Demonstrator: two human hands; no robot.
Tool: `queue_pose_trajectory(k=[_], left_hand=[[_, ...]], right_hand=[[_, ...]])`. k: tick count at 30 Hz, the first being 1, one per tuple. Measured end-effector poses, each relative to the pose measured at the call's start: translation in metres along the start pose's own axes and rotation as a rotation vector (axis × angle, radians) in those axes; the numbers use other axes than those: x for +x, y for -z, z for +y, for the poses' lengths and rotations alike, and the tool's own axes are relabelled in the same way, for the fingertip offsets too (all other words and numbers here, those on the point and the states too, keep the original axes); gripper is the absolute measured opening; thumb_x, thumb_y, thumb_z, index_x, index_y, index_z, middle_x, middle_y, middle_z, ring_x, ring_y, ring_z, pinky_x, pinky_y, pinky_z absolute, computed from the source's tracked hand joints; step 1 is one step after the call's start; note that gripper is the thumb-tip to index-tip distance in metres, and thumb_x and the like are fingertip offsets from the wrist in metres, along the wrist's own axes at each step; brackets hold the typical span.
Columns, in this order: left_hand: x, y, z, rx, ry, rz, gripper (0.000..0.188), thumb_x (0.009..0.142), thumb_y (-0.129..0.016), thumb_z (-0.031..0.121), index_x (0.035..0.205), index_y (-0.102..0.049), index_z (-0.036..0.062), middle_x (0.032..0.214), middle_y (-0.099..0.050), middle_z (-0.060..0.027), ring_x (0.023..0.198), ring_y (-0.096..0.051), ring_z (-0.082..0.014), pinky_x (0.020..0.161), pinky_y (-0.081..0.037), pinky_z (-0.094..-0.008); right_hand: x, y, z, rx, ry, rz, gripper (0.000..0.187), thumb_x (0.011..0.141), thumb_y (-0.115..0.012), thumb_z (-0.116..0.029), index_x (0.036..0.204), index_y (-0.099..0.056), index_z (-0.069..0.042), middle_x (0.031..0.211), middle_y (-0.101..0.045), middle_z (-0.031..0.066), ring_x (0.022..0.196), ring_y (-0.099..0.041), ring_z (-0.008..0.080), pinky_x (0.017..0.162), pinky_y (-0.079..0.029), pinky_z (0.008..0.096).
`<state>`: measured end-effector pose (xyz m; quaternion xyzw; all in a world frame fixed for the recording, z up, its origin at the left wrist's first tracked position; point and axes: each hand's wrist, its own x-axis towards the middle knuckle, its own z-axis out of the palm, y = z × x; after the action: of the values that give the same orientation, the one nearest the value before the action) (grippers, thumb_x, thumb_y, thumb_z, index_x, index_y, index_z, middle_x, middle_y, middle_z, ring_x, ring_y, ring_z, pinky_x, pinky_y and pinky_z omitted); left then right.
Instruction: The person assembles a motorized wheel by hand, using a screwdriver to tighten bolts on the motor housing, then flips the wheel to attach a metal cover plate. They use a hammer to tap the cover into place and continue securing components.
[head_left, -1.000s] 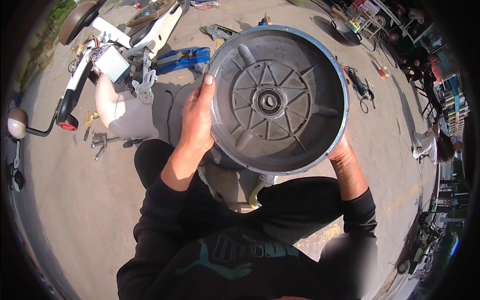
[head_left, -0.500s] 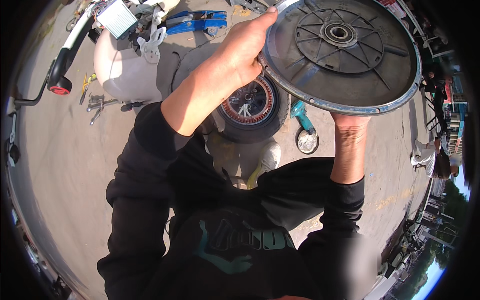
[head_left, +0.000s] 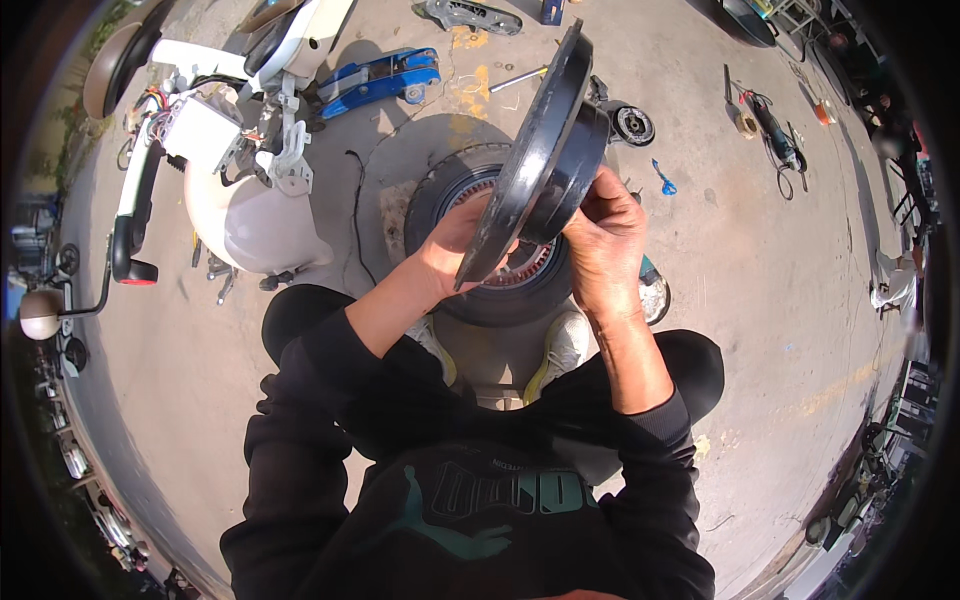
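A round black metal wheel-hub cover [head_left: 532, 150] is held up in front of me, tilted nearly edge-on, with a raised drum on its right side. My left hand [head_left: 455, 245] supports its lower left face, the fingers partly hidden behind the rim. My right hand [head_left: 607, 240] grips the drum's lower edge with bent fingers. Below both hands a wheel with a black tyre [head_left: 500, 312] lies flat on the ground between my shoes. Part of its ring of copper windings [head_left: 525, 270] shows under the cover.
Left of the wheel stand a white scooter body [head_left: 255, 225] and a blue floor jack [head_left: 375, 82]. A round dish [head_left: 655, 298] sits by my right knee, beside a teal power tool [head_left: 647, 268]. Farther right lies a corded grinder [head_left: 775, 135]; a round dark part [head_left: 633, 125] is nearer.
The cover has swung from showing its ribbed inner face to nearly edge-on, and has come left and closer over the wheel. My right hand has shifted from beneath it to its drum.
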<state>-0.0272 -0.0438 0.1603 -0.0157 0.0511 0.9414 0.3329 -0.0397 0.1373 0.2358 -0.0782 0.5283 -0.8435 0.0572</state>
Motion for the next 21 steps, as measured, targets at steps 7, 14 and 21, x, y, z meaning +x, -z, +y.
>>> queue_pose_trajectory(k=[7,14,21], left_hand=[[0.034,0.010,-0.038,0.024,0.020,-0.086,0.050,0.105,-0.057,0.040,0.141,-0.054,0.0056,0.084,-0.065,-0.0035,0.055,-0.051,-0.0083,0.049,-0.040,-0.0216],[0.037,0.072,-0.066,-0.132,0.239,-0.185,0.047,0.105,-0.057,0.041,0.135,-0.055,0.0049,0.083,-0.064,-0.0042,0.054,-0.050,-0.0091,0.049,-0.040,-0.0218],[0.042,0.088,-0.084,-0.194,0.339,-0.185,0.044,0.104,-0.056,0.041,0.129,-0.057,0.0042,0.083,-0.063,-0.0049,0.054,-0.049,-0.0098,0.049,-0.040,-0.0220]], right_hand=[[0.001,-0.004,-0.023,-0.585,0.294,-0.022,0.046,0.077,-0.087,0.000,0.120,-0.070,0.003,0.113,-0.065,0.0098,0.082,-0.066,0.0094,0.067,-0.058,0.0237],[0.001,0.008,-0.031,-0.845,0.423,-0.032,0.049,0.076,-0.087,-0.008,0.121,-0.069,0.002,0.116,-0.065,0.0163,0.092,-0.069,0.0313,0.080,-0.059,0.0374],[0.004,0.028,-0.032,-0.888,0.402,-0.035,0.049,0.076,-0.089,-0.008,0.119,-0.069,0.000,0.113,-0.065,0.0128,0.082,-0.066,0.0227,0.072,-0.057,0.0327]])
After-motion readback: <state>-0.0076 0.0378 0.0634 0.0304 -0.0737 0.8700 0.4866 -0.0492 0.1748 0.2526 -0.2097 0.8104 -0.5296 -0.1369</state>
